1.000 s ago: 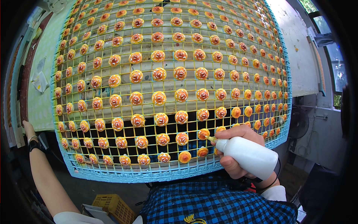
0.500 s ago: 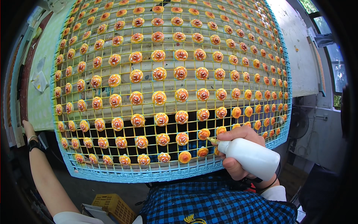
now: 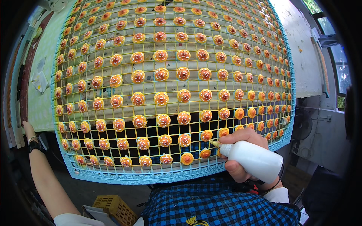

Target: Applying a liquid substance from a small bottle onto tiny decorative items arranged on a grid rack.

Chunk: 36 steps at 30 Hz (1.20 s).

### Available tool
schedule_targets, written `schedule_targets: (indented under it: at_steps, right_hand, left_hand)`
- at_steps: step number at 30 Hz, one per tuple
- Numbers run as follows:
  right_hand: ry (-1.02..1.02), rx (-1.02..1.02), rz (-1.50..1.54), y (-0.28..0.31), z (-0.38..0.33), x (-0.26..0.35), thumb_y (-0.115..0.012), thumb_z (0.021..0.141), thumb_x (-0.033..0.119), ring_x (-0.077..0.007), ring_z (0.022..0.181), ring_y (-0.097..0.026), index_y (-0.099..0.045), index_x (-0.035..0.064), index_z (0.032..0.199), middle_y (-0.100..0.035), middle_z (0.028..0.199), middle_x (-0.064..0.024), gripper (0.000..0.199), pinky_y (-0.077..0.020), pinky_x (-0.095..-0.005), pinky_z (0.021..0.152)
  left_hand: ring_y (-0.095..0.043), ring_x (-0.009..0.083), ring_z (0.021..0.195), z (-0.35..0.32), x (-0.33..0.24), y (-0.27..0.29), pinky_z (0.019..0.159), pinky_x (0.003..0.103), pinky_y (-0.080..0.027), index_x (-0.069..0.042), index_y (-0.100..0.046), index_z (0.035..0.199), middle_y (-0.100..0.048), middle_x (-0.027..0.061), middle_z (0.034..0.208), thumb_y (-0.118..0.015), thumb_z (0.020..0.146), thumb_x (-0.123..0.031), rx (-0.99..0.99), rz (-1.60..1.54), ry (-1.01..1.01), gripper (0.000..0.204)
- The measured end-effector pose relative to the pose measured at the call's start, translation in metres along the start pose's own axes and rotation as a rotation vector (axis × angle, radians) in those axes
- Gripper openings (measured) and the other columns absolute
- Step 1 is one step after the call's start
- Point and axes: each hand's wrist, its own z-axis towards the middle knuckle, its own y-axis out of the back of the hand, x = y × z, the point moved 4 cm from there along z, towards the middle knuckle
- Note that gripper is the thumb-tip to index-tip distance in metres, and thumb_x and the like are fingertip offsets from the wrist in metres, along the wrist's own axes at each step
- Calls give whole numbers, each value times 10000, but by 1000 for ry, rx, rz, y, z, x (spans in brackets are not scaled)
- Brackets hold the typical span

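Observation:
My right hand [image 3: 241,148] is closed around a white squeeze bottle [image 3: 256,160], held tilted with its narrow yellowish nozzle pointing up and left. The nozzle tip is at the lower right edge of an orange flower-shaped rosette [image 3: 206,135]; whether it touches cannot be told. Many such rosettes sit in rows on a yellow wire grid [image 3: 173,128] inside a light blue frame [image 3: 124,180]. White strokes mark most of them, while several at the lower right, such as one rosette [image 3: 186,158], look plain orange. My left hand [image 3: 28,132] is at the table edge left of the frame, its fingers mostly hidden.
A pale green table surface [image 3: 43,101] lies left of the frame and a white one [image 3: 301,71] right of it. Below left stands a yellow plastic crate [image 3: 115,208]. A dark fan [image 3: 301,124] is at the right, near windows. A blue checked apron [image 3: 211,203] covers my lap.
The nozzle tip has dropped very slightly beside the same rosette, and the bottle has shifted a little with my right hand. My left hand stays in place.

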Motion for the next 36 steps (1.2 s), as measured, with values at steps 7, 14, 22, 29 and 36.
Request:
schedule_targets:
  at_steps: [7, 14, 22, 29, 36]
  right_hand:
    - [28, 19, -13, -1, 2, 2, -665, 663, 336, -181, 523, -568, -586, 24, 837, -583, 661, -75, 365, -437, -245, 451]
    - [89, 30, -33, 1, 2, 2, -649, 678, 327, -188, 542, -576, -583, 18, 818, -583, 679, -75, 345, -446, -251, 454]
    - [28, 56, 4, 3, 0, 1, -637, 682, 314, -187, 542, -574, -581, 10, 807, -575, 683, -79, 333, -438, -251, 443]
    - [95, 31, -49, 3, 2, 2, -648, 669, 315, -186, 524, -571, -580, 15, 808, -573, 672, -81, 337, -437, -250, 442]
    - [87, 44, -45, 4, 1, 1, -642, 676, 307, -189, 528, -572, -574, 14, 806, -570, 671, -86, 328, -439, -250, 444]
  left_hand:
    - [-303, 303, 1192, 8, 1, 11, 966, 340, -228, 83, -344, 1199, -325, 216, 1274, -239, 798, -493, -21, 42, 11, 710]
    - [-282, 298, 1204, -20, -7, 3, 973, 344, -216, 78, -337, 1207, -308, 208, 1287, -234, 809, -484, -52, 33, 26, 697]
    - [-268, 299, 1212, 1, -2, 8, 979, 347, -206, 77, -333, 1210, -298, 211, 1291, -229, 811, -486, -23, 51, 8, 698]
    - [-268, 304, 1211, 9, 3, 6, 982, 347, -204, 79, -330, 1210, -302, 216, 1287, -226, 812, -493, -9, 17, -4, 705]
    - [-268, 308, 1210, 11, 4, 3, 985, 347, -203, 80, -327, 1211, -305, 220, 1283, -223, 814, -500, 2, -13, -16, 710]
